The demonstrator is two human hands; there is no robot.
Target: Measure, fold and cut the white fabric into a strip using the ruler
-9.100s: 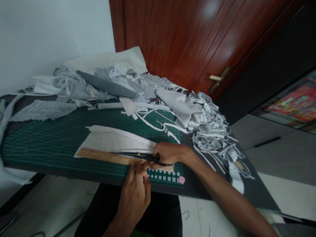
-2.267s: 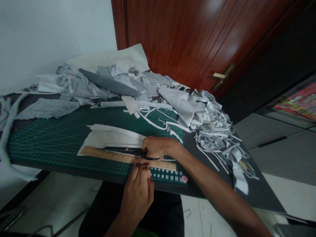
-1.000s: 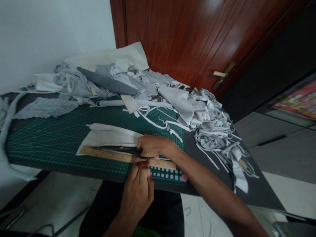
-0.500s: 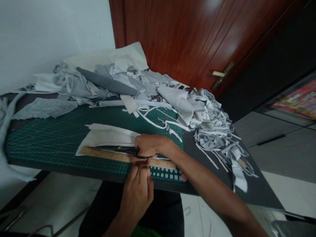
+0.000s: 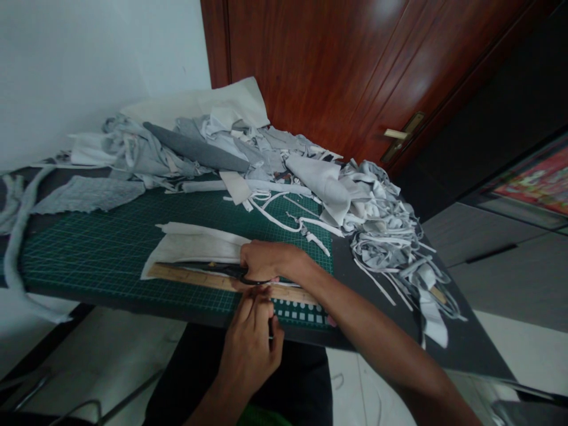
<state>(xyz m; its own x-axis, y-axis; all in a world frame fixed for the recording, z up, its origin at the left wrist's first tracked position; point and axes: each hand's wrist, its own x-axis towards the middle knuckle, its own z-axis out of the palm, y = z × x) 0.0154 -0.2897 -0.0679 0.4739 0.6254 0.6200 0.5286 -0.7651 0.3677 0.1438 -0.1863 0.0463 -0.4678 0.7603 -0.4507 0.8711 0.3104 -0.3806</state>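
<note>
My right hand (image 5: 266, 260) is closed around the handles of black scissors (image 5: 222, 269), whose blades point left. The blades lie along the upper edge of a wooden ruler (image 5: 190, 276), at a white piece of cloth (image 5: 190, 247). Part of this cloth is under the ruler, and its right end is hidden by my right hand. My left hand (image 5: 252, 337) presses its bunched fingertips on the ruler near the middle, just below the scissor handles. A thin white strip shows along the ruler to the right of my fingers. All this rests on a green cutting mat (image 5: 89, 248).
Grey and white fabric scraps (image 5: 142, 154) are heaped along the back of the dark table (image 5: 465, 349). Tangled strips (image 5: 381, 242) lie at the right. A long pale strip (image 5: 18, 254) hangs over the left front edge. Behind stands a wooden door (image 5: 310, 77).
My right hand and the scissors have moved left along the ruler. A cut strip now shows behind them. My left hand stays on the ruler, its thumb now slightly further out.
</note>
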